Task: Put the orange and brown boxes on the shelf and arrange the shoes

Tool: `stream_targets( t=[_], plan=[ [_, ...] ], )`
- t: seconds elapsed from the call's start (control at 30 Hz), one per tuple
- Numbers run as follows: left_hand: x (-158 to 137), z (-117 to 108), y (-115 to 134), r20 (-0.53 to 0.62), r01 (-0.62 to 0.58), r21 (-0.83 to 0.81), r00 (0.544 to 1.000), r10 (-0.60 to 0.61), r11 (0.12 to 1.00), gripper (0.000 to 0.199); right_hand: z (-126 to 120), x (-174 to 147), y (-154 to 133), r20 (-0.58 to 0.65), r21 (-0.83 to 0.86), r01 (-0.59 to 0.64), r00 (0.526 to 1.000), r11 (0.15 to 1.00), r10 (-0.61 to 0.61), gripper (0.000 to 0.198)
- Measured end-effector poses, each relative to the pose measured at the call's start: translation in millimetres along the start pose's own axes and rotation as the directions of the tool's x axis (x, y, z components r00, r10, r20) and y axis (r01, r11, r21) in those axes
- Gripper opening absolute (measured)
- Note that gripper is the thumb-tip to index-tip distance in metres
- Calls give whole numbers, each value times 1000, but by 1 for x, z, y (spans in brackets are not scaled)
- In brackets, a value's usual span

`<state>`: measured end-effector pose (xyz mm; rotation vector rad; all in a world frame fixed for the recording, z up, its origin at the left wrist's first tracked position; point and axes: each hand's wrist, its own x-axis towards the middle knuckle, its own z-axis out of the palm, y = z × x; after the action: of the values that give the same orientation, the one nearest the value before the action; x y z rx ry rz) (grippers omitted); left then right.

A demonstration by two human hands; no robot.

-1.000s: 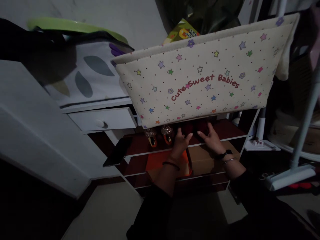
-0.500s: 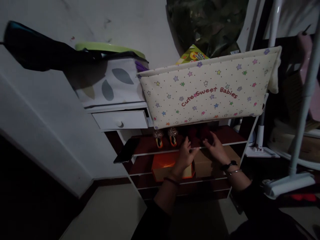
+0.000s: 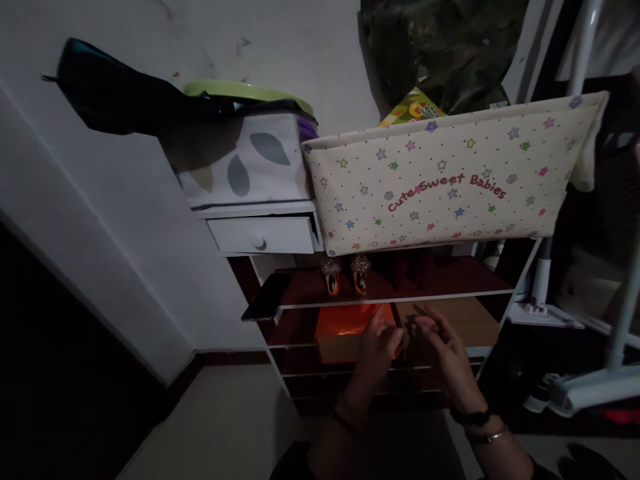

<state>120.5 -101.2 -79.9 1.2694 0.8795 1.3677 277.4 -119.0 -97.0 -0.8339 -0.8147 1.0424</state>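
Note:
My left hand (image 3: pixel 378 343) is in front of the orange box (image 3: pixel 343 321) on the second shelf. Its index finger points up and its thumb stands apart, with nothing held. Beside it, my right hand (image 3: pixel 445 347) hovers in front of the brown cardboard box (image 3: pixel 465 317), fingers loosely spread and holding nothing. Above both hands, a pair of dark red shoes (image 3: pixel 411 270) sits on the top shelf (image 3: pixel 465 275), hard to make out in the shadow. To their left stand two glittery shoes, one (image 3: pixel 332 275) beside the other (image 3: pixel 360 273).
A cream fabric bin (image 3: pixel 440 180) with printed stars overhangs the top shelf. At left are a white drawer (image 3: pixel 265 235), a leaf-patterned box (image 3: pixel 240 160) and a black phone-like slab (image 3: pixel 267 297) at the shelf edge. A white-headed mop (image 3: pixel 595 390) leans at right.
Both hands have come down and back from the dark red shoes on the top shelf to in front of the boxes. The view has shifted slightly left.

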Motion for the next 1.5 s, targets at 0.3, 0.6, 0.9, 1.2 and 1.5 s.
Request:
stream_targets(
  t=[0.3, 0.6, 0.9, 1.2, 1.5],
  plan=[
    [-70, -5, 56, 362, -135, -458, 874, 323, 879, 114, 33, -58, -69, 582, 308, -178, 812, 935, -38, 92],
    [-117, -27, 30, 285, -288, -424, 857, 429, 859, 105, -1, -92, -44, 630, 416, -126, 754, 901, -185, 89],
    [-121, -29, 30, 286, -263, -402, 874, 393, 877, 109, -9, -92, -45, 649, 366, -83, 736, 927, -190, 86],
    [-116, -27, 30, 333, -264, -433, 842, 425, 862, 107, -19, -91, -39, 629, 345, -94, 762, 934, -156, 93],
    [-114, -20, 33, 347, -243, -539, 809, 475, 807, 113, -15, -91, -48, 669, 374, -102, 718, 922, -192, 87]
  ],
)
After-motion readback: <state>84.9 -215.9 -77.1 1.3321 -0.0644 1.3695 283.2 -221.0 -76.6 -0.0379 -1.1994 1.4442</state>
